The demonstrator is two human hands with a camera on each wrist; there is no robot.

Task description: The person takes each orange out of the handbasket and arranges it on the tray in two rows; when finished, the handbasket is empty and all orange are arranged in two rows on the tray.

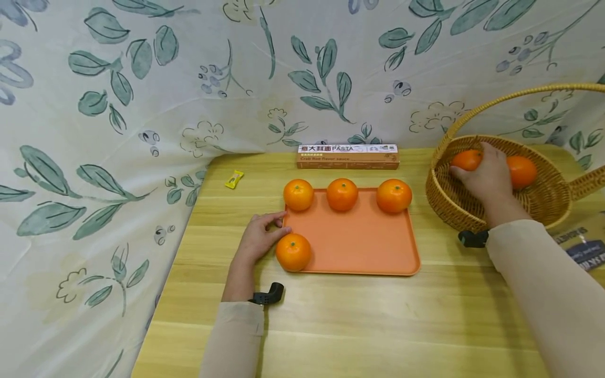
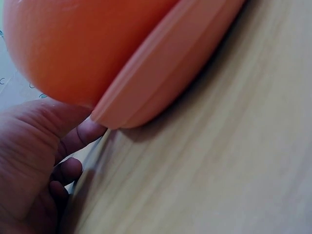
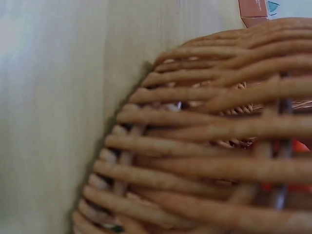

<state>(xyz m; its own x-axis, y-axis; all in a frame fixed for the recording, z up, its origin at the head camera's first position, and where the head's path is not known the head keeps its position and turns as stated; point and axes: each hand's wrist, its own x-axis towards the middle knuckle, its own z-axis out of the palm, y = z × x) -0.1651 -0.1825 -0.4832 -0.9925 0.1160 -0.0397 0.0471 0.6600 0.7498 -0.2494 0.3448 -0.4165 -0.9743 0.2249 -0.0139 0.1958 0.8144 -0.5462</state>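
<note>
head view: right hand (image 1: pixel 492 177) gripped a round, glossy orange (image 1: pixel 465 160) inside the coarse-woven wicker basket (image 1: pixel 441 199), beside a second orange (image 1: pixel 522 172). left hand (image 1: pixel 259 237), well apart, touched the smooth rectangular tray (image 1: pixel 354 239) at its edge, fingers relaxed. four more oranges (image 1: pixel 342 195) sat along the tray rim.

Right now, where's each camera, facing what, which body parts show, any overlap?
Head: on the head, looking forward and down at the table, tray and basket; left hand, right hand and sleeves show.
Left wrist: worn there, looking at the tray's corner and a fruit; part of the left hand shows.
Right wrist: worn there, looking at the basket's woven side; no hand plainly shows.
Shared: head and left wrist both show the left hand by that fruit; head and right wrist, the basket.
</note>
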